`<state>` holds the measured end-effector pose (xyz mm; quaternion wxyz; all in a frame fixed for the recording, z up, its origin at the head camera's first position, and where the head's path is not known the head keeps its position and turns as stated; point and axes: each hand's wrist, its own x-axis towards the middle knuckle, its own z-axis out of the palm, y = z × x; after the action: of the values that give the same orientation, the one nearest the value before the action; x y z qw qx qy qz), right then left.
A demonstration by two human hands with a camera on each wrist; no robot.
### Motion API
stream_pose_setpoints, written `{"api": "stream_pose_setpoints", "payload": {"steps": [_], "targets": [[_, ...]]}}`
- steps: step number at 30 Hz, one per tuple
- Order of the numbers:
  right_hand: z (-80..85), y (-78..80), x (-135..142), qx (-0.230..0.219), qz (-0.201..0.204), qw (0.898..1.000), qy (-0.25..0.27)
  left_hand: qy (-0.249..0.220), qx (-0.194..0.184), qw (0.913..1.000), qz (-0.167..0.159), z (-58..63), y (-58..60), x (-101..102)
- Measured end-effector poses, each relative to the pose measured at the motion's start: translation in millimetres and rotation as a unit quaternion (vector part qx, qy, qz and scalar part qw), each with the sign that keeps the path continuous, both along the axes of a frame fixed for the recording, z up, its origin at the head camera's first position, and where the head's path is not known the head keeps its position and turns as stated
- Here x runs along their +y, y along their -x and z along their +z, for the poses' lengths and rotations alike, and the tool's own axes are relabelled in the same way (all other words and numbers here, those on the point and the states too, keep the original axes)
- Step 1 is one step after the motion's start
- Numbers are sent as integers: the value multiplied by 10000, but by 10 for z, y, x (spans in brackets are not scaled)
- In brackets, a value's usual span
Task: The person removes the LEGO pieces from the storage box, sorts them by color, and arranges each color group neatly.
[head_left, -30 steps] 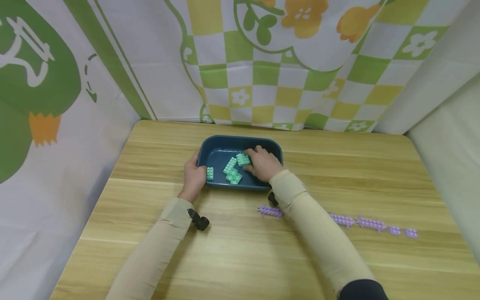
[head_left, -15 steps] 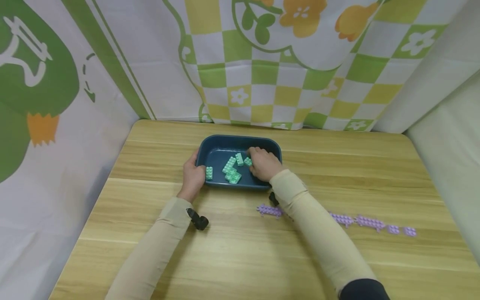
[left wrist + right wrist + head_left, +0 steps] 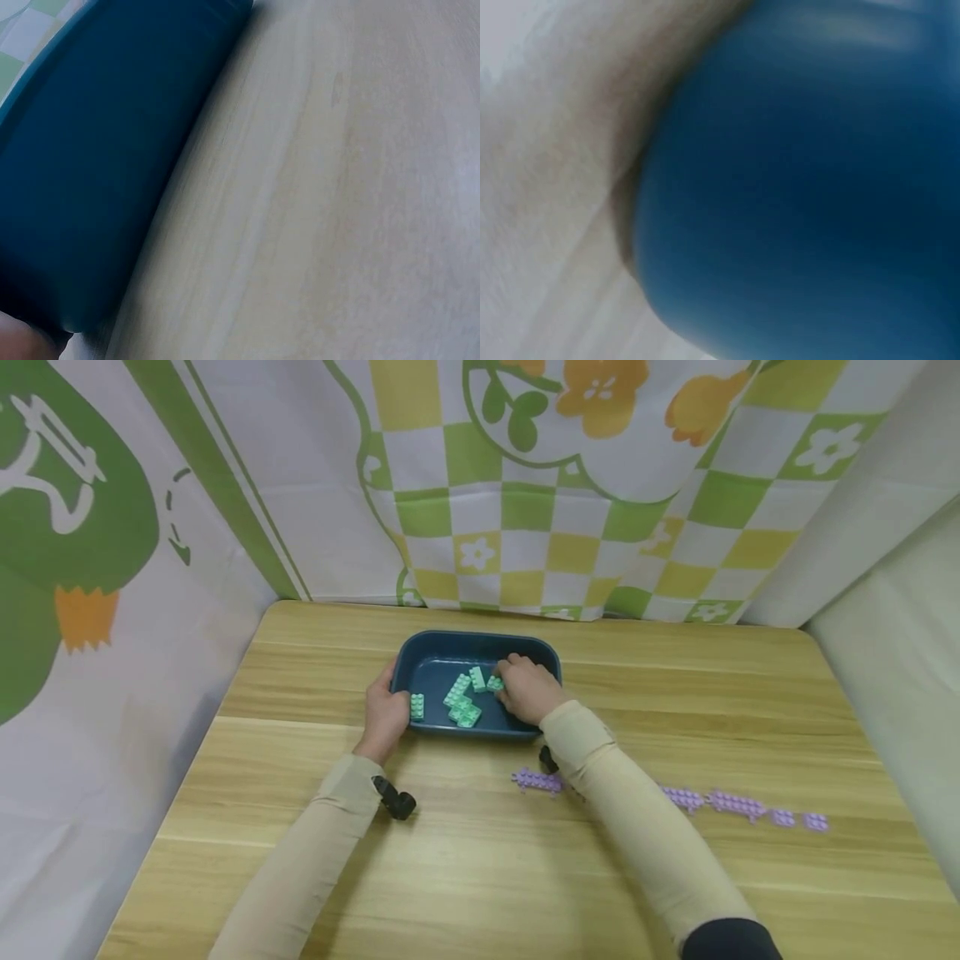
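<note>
A dark blue rectangular tub (image 3: 472,732) stands on the table, with several mint-green toy building bricks (image 3: 457,691) on its floor. My left hand (image 3: 385,717) grips the tub's left end, thumb over the rim beside one green brick (image 3: 417,707). Reaching in from the right, my right hand (image 3: 529,690) pinches a small green brick (image 3: 494,683) between thumb and fingers, partly hidden by them. Just left of that lies another brick (image 3: 477,679). The left wrist view shows the tub's outer wall (image 3: 90,150) and a sliver of hand; the right wrist view holds only blue wall (image 3: 795,187) and table.
A row of purple brick pieces (image 3: 737,805) runs across the table (image 3: 450,877) on the right, partly covered by my right forearm (image 3: 637,827). One purple piece (image 3: 537,780) lies just in front of the tub. A patterned curtain (image 3: 525,527) hangs behind the table.
My right fingers have shifted slightly right. The green bricks that sat together at the fingertips now show apart, one lying on the tub floor and one at the fingers. My left hand stays put.
</note>
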<state>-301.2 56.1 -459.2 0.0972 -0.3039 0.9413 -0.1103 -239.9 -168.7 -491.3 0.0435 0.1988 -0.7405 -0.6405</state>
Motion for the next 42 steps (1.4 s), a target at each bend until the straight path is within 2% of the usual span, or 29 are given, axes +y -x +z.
{"api": "stream_pose_setpoints", "payload": {"steps": [9, 17, 23, 31, 35, 42], "targets": [[186, -125, 141, 293, 98, 9987, 395, 79, 31, 10000, -34, 7, 1, -8], [362, -345, 278, 384, 184, 9970, 647, 94, 16, 10000, -16, 10, -4, -24], [446, -545, 389, 616, 246, 9946, 799, 36, 29, 10000, -13, 12, 2, -1], [500, -793, 473, 869, 372, 9898, 1066, 56, 69, 10000, 14, 14, 11, -28], [513, -949, 513, 1044, 591, 9847, 1265, 62, 86, 9999, 42, 11, 14, -35], [409, -1263, 664, 1325, 779, 9756, 1571, 43, -5, 10000, -27, 23, -1, -6]]}}
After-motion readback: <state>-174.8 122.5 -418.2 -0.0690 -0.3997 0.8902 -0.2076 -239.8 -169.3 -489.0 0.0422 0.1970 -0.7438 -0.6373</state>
